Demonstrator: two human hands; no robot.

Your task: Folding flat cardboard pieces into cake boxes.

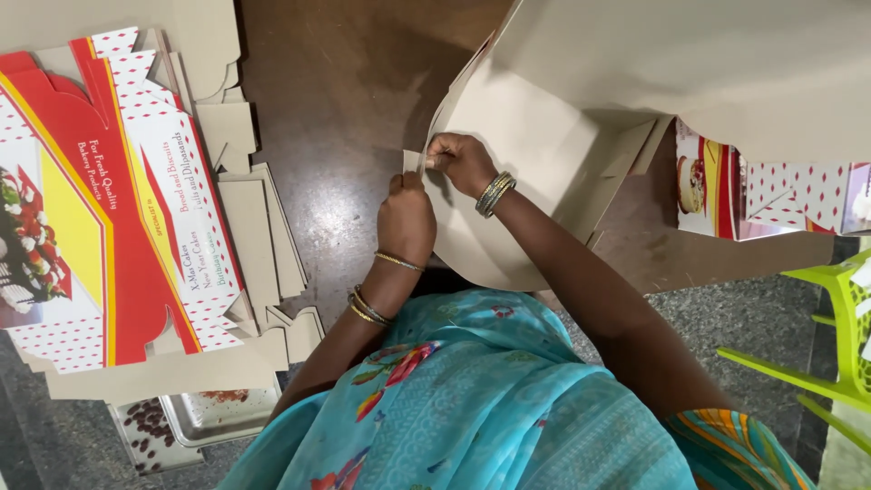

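- At the far left you see a stack of flat box blanks (109, 200), printed in red, yellow and white with dots; it lies on the dark brown table (345, 91).
- Under this stack, plain grey-brown cardboard pieces (263, 236) stick out toward the middle of the table.
- At the bottom left, a metal tray (213, 422) shows partly from under the stack, with small dark bits beside it.
- Your left hand (406, 218) is closed; its fingertips pinch a small flap at the edge of the unfolded cardboard blank (526, 154). There are thin bangles on this wrist.
- Your right hand (461, 161) is also closed on the same flap, just beside the left hand, and the two hands almost touch. It wears bangles too.
- The cardboard blank lies in the middle of the table, plain side up, with its curved edge near your body.
- More to the right, a large plain cardboard sheet (726, 63) covers the top corner, and below it a printed box (780, 195) in red and white is visible.
- At the right border, a light green plastic chair (839, 336) stands on the grey floor.
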